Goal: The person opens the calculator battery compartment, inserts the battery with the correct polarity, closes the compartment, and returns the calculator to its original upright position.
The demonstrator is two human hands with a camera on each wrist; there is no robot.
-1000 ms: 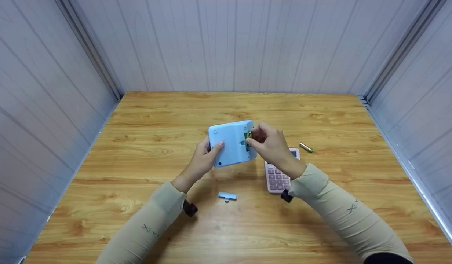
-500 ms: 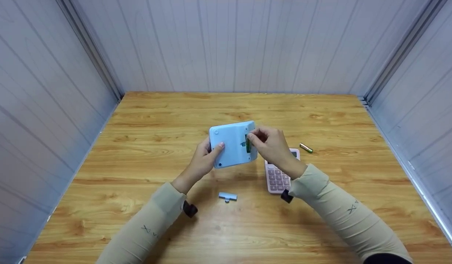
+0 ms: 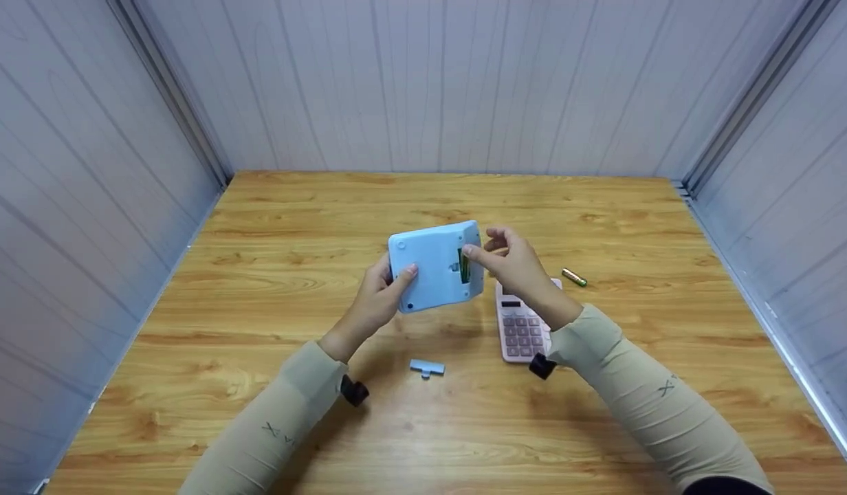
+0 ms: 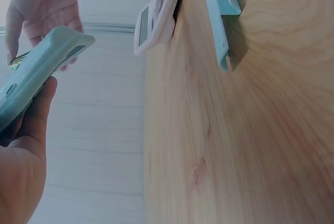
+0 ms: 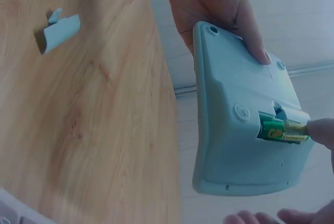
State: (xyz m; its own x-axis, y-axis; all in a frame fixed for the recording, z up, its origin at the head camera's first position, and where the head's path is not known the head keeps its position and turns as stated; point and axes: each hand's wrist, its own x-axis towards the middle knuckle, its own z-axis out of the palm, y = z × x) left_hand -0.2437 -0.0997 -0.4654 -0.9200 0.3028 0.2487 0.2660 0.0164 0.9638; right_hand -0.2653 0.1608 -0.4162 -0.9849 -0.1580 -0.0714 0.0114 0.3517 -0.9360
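My left hand (image 3: 379, 295) grips a light blue calculator (image 3: 432, 269) above the table, thumb on its back, which faces me. A green and gold GP battery (image 5: 283, 131) lies in the uncovered battery slot. My right thumb (image 5: 319, 130) touches one end of that battery. The other fingers of my right hand (image 3: 518, 265) stand off beyond the calculator's edge, loosely bent. On the table in front of me lies the blue battery cover (image 3: 427, 368), its small tab sticking out.
A pink calculator (image 3: 522, 338) lies keys up under my right forearm, partly hidden by it. Right of it is a loose battery (image 3: 574, 277) on the wooden table (image 3: 286, 234). Pale panelled walls (image 3: 423, 89) enclose the back and both sides.
The battery, earlier pinched and tilted at the slot, now lies down in it. My right fingers have let go and spread away, leaving the thumb at its end.
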